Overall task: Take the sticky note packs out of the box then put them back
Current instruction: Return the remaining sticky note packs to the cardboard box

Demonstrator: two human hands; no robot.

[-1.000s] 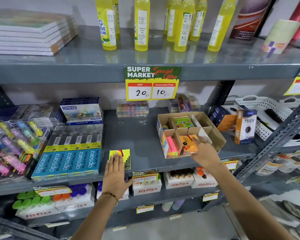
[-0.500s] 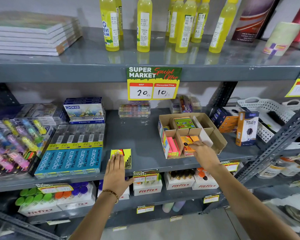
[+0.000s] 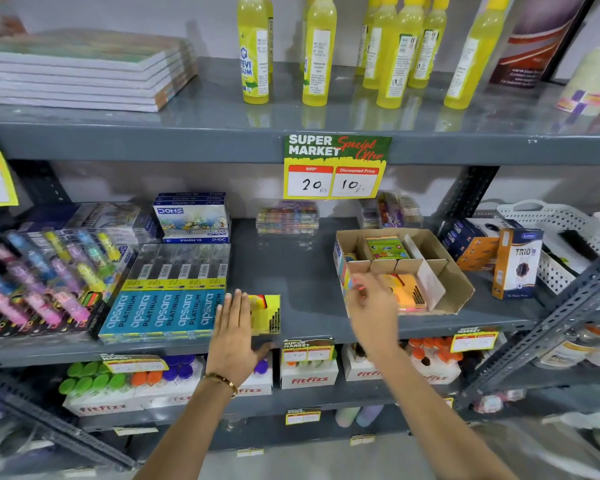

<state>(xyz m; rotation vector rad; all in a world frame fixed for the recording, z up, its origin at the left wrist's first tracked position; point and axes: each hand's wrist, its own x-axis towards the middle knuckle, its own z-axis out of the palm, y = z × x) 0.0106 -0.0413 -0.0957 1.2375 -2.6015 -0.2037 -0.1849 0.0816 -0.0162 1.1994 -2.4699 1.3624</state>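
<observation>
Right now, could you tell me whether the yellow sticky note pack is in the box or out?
Out: the yellow pack lies flat on the shelf, left of the cardboard box.

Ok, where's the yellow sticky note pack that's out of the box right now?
The yellow sticky note pack lies flat near the middle shelf's front edge, partly under the left hand, just right of the blue Apsara pencil boxes.

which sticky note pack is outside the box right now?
The yellow sticky note pack, lying flat on the grey shelf under the left hand. The green pack and orange pack sit in the cardboard box.
</observation>
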